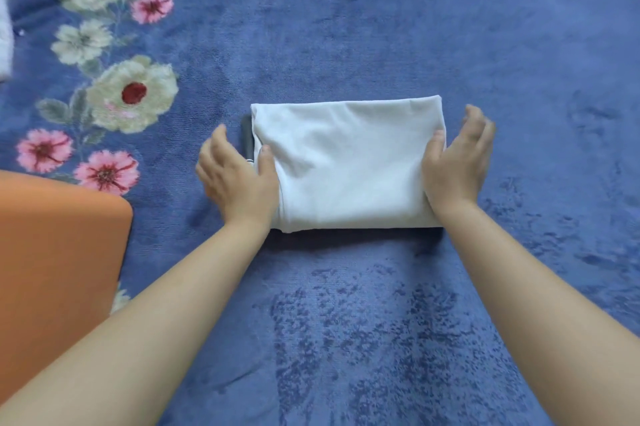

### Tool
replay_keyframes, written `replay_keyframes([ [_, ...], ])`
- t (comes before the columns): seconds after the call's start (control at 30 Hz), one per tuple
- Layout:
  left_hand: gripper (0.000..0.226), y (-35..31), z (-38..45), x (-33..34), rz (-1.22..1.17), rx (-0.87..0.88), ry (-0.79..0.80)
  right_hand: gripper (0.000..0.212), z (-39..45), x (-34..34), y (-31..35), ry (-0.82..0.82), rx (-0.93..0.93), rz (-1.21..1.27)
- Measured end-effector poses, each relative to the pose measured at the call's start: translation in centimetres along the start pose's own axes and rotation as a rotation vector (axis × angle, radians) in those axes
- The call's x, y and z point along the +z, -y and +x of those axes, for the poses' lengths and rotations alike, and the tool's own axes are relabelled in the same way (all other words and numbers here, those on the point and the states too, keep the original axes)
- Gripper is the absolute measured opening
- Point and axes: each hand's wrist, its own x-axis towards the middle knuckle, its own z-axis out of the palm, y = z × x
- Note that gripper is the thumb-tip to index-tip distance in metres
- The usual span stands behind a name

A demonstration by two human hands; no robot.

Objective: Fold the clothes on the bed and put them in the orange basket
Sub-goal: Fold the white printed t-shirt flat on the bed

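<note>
A white garment lies folded into a neat rectangle in the middle of the blue bed cover. A dark edge of it peeks out at its left side. My left hand is at the garment's left edge, thumb resting on top of the fabric, fingers spread beside it. At the right edge is my right hand, with the thumb on the cloth and the fingers relaxed alongside. The orange basket stands at the left, only its side and corner showing.
The bed cover carries a flower pattern at the left. A strip of white cloth shows at the far left edge.
</note>
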Motion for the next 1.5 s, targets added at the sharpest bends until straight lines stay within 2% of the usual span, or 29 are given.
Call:
replay_keyframes([
  [0.07, 0.053, -0.9, -0.7, 0.1, 0.137, 0.404, -0.092, 0.05, -0.6, 0.0, 0.3, -0.064, -0.305, -0.053],
  [0.1, 0.051, -1.3, -1.1, 0.4, 0.223, 0.575, -0.061, 0.048, -0.9, 0.4, 0.1, -0.069, -0.473, -0.098],
  [0.13, 0.052, -1.8, -1.5, 0.8, 0.321, 0.675, 0.018, 0.045, -1.2, 0.9, 0.0, -0.05, -0.615, -0.172],
  [0.2, 0.061, -2.7, -2.0, 1.3, 0.521, 0.688, 0.262, 0.043, -1.5, 2.0, -0.1, 0.045, -0.745, -0.345],
  [0.3, 0.062, -2.2, -1.1, 2.8, 0.7, 0.559, 0.52, 0.061, -1.3, 2.5, 0.7, 0.314, -0.661, -0.447],
  [0.37, 0.062, -1.6, -0.3, 3.5, 0.715, 0.572, 0.535, 0.075, -0.8, 2.6, 0.6, 0.414, -0.554, -0.474],
  [0.43, 0.067, -0.8, 0.3, 4.2, 0.687, 0.628, 0.503, 0.081, -0.5, 2.6, 0.0, 0.411, -0.484, -0.509],
  [0.53, 0.073, 0.0, 0.9, 4.5, 0.616, 0.678, 0.499, 0.073, 0.1, 2.5, -1.1, 0.404, -0.31, -0.538],
  [0.63, 0.08, 0.5, 1.6, 4.3, 0.509, 0.696, 0.486, 0.071, 0.4, 2.4, -2.0, 0.393, -0.231, -0.516],
  [0.7, 0.079, 1.5, 2.4, 3.8, 0.456, 0.619, 0.432, 0.071, 0.7, 2.1, -2.3, 0.37, -0.196, -0.471],
  [0.83, 0.086, 3.1, 2.6, 2.4, 0.262, 0.285, 0.33, 0.077, 2.2, 0.7, -2.7, 0.284, -0.173, -0.509],
  [0.9, 0.083, 2.5, 3.3, 1.7, 0.141, 0.101, 0.335, 0.07, 3.4, -0.3, -2.8, 0.291, -0.125, -0.449],
  [1.0, 0.05, 2.1, 4.7, 0.5, -0.191, -0.18, 0.514, 0.053, 3.9, -1.2, -3.0, 0.364, -0.064, -0.439],
  [1.1, 0.035, 2.8, 4.3, -0.7, -0.608, -0.509, 0.813, 0.047, 2.5, -1.2, -3.1, 0.478, -0.051, -0.345],
  [1.13, 0.036, 3.1, 3.9, -1.0, -0.692, -0.558, 0.896, 0.045, 2.2, -1.2, -3.2, 0.503, -0.011, -0.255],
  [1.2, 0.06, 3.4, 3.4, -1.2, -0.803, -0.582, 1.005, 0.041, 2.2, -1.4, -3.4, 0.543, 0.13, -0.007],
  [1.27, 0.069, 3.5, 3.0, -0.9, -0.889, -0.581, 1.045, 0.036, 2.5, -2.0, -3.7, 0.709, 0.332, 0.364],
  [1.3, 0.069, 3.6, 2.8, -0.7, -0.914, -0.586, 1.044, 0.044, 2.5, -2.3, -3.8, 0.836, 0.42, 0.553],
  [1.33, 0.069, 3.6, 2.6, -0.5, -0.935, -0.594, 1.039, 0.061, 2.6, -2.5, -4.2, 0.945, 0.469, 0.691],
  [1.4, 0.077, 3.4, 2.4, -0.2, -0.967, -0.586, 1.019, 0.087, 2.5, -2.3, -5.3, 1.06, 0.483, 0.832],
  [1.47, 0.079, 3.0, 2.2, 0.1, -0.938, -0.583, 0.991, 0.093, 2.1, -1.8, -6.0, 1.094, 0.485, 0.899],
  [1.5, 0.068, 2.9, 2.0, 0.2, -0.901, -0.58, 0.978, 0.094, 1.7, -1.8, -6.1, 1.098, 0.496, 0.922],
])
